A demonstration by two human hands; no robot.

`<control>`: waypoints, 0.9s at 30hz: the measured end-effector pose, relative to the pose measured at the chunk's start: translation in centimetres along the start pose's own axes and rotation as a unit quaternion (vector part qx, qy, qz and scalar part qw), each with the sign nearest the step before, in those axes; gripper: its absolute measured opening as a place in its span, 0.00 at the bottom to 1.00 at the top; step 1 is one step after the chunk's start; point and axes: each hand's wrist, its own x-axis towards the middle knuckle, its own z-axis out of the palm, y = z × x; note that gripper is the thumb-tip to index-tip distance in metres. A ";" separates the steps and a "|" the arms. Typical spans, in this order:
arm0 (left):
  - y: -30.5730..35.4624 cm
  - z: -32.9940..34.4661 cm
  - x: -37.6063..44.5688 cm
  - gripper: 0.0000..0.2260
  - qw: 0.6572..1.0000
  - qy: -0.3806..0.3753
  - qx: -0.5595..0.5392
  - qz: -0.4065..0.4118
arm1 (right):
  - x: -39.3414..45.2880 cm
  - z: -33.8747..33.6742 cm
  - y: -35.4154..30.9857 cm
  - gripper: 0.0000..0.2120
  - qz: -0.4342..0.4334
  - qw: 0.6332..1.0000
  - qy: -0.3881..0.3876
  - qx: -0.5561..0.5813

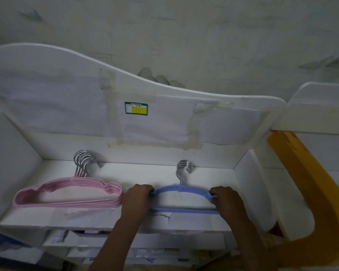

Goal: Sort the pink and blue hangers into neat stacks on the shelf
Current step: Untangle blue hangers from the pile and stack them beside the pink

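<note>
Two stacks on the white shelf [27, 220]: pink hangers [67, 194] at left, fanned a little, hooks toward the back panel [164, 122]; blue hangers [184, 198] at centre-right, hooks bunched. Left hand [137, 200] curled on the blue stack's left shoulder, right hand [225, 200] gripping its right end; hands well apart, one at each tip. Probably the squaring-up step for blue; next, likely a nudge to align the edges, then the same for pink. Taped paper and a green-yellow label [136, 108] on the panel; yellow curved piece [311, 192] at right; pale wall [184, 36] behind.
</note>
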 end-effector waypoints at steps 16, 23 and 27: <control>-1.0 -0.6 0.0 0.20 0.985 -0.082 -0.154 0.009 | -2.3 -0.7 0.4 0.12 0.026 0.981 0.007 0.191; 1.1 -2.7 -3.6 0.24 0.951 0.015 -0.302 0.065 | -6.5 -3.3 1.3 0.19 0.052 0.950 0.096 0.291; 3.0 -3.3 -6.2 0.25 0.930 0.052 -0.351 0.096 | -9.6 -4.2 2.4 0.22 0.041 0.947 0.118 0.297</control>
